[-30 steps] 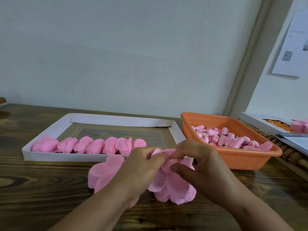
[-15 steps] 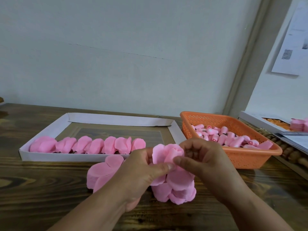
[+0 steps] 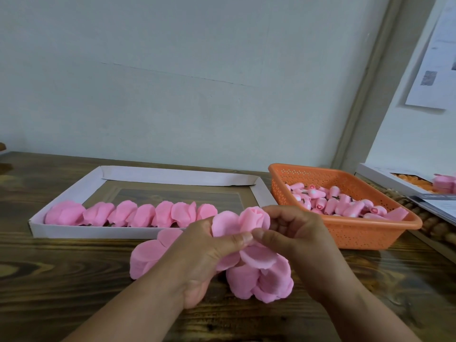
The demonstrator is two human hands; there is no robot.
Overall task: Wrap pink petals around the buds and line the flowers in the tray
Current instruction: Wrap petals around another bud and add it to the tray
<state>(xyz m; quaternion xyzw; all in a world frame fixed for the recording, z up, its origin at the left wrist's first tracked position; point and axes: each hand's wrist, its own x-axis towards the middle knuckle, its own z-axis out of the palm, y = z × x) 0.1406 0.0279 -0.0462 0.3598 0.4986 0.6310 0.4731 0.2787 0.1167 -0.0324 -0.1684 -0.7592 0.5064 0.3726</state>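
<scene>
- Lifting clear of the loose petal pile (image 3: 261, 280) since a second ago, the half-wrapped flower (image 3: 249, 220) is now showing a rolled bud centre.
- I am pinching its base with my left hand (image 3: 209, 253), thumb across the petals; my right hand (image 3: 293, 233) is curling round its other side, thumb at the base.
- Seven finished flowers (image 3: 128, 214) are sitting along the front wall of the white tray (image 3: 172, 175).
- I am judging much is left: the orange basket (image 3: 370, 239) is holding many bare buds (image 3: 340, 203) on the counter (image 3: 61, 280).

No legible text anywhere.
</scene>
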